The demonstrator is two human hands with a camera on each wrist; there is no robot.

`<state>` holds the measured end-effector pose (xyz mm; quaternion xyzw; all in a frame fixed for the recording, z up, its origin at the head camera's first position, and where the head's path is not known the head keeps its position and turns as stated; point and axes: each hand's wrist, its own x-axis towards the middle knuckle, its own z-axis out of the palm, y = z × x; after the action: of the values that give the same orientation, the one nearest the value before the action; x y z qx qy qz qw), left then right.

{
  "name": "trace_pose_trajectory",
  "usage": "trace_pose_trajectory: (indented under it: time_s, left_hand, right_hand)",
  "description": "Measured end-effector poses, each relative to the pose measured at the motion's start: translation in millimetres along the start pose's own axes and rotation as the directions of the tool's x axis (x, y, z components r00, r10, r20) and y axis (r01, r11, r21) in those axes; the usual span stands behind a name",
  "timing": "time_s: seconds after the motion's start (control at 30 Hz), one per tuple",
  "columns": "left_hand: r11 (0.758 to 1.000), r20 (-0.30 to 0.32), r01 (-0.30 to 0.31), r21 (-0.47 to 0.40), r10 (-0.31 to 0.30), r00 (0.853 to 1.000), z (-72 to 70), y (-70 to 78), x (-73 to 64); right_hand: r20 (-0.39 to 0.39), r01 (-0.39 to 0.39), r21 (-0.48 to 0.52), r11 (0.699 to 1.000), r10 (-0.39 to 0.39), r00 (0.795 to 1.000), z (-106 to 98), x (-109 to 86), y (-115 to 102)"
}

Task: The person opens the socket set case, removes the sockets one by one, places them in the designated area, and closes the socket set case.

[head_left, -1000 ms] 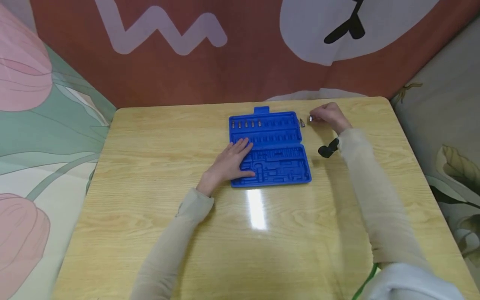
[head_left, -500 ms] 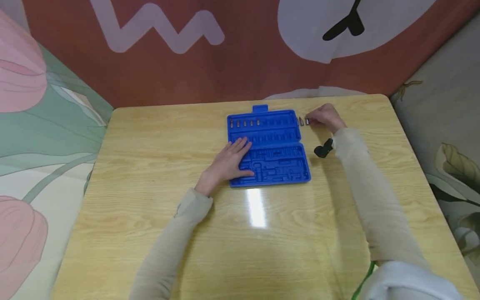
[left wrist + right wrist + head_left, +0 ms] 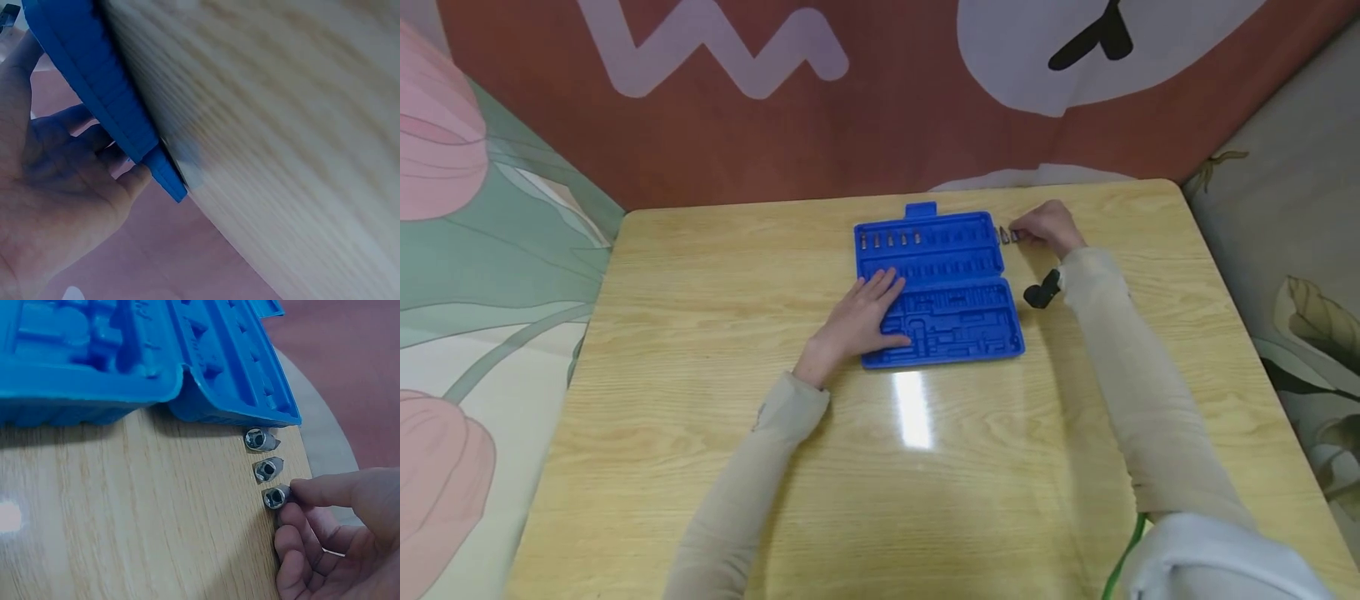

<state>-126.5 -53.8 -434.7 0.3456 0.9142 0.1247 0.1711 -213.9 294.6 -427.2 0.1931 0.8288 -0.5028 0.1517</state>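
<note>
Tabletop (image 3: 880,517) is crossed at lower left and lower right of the head view by two pale sleeves (image 3: 722,517). At centre, the left hand (image 3: 859,321) is laid with fingers spread over the left edge of an unfolded blue case (image 3: 958,358); nothing is gripped by it. The hollows of the case's near half appear bare where not covered by that hand. Well apart from it, right of upper centre, a metal bit socket (image 3: 275,497) is pinched by the fingertips of the right hand (image 3: 1048,225). In the right wrist view it is seen right of centre, at the near end of a row with two other bit sockets (image 3: 269,469), beside the case. At upper centre of the head view, five small pieces (image 3: 891,240) are seated in the far row of slots; the slots to their right appear bare. Work is judged part-way: five pieces are slotted, three are outside, and the outside row is judged not yet settled, its end piece being held.
</note>
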Motion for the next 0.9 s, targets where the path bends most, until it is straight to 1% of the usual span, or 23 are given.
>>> trace_pose_trajectory:
  time_s: [0.2, 0.37, 0.47, 0.6, 0.77, 0.9]
  left_hand:
    - [1.0, 0.009, 0.009, -0.005, -0.009, 1.0, -0.5, 0.8, -0.6]
    - [1.0, 0.016, 0.01, -0.001, -0.01, 1.0, 0.9, -0.1, -2.1]
    - [1.0, 0.015, 0.015, -0.01, -0.015, 1.0, 0.8, -0.4, -2.3]
    - [1.0, 0.006, 0.019, -0.015, -0.019, 1.0, -1.2, -0.3, -1.8]
    - [1.0, 0.014, 0.023, -0.012, -0.023, 1.0, -2.3, 0.6, -1.4]
    - [1.0, 0.019, 0.027, -0.006, -0.027, 0.999, -1.4, 0.6, -1.2]
  right_hand:
    - [-0.006, 0.012, 0.003, 1.0, -0.012, 1.0, 1.0, -3.6, 0.7]
    - [-0.01, -0.007, 0.018, 1.0, 0.007, 1.0, 2.5, -5.4, 3.9]
    - [-0.012, 0.008, 0.036, 0.999, -0.007, 1.0, 2.4, -6.0, 4.9]
    - [-0.028, 0.029, 0.052, 0.998, -0.028, 0.999, 0.8, -5.5, 6.2]
    - [-0.034, 0.017, 0.051, 0.999, -0.016, 0.999, -0.8, -4.3, 8.9]
    - [-0.049, 0.025, 0.044, 0.999, -0.023, 0.999, 0.1, -2.9, 11.7]
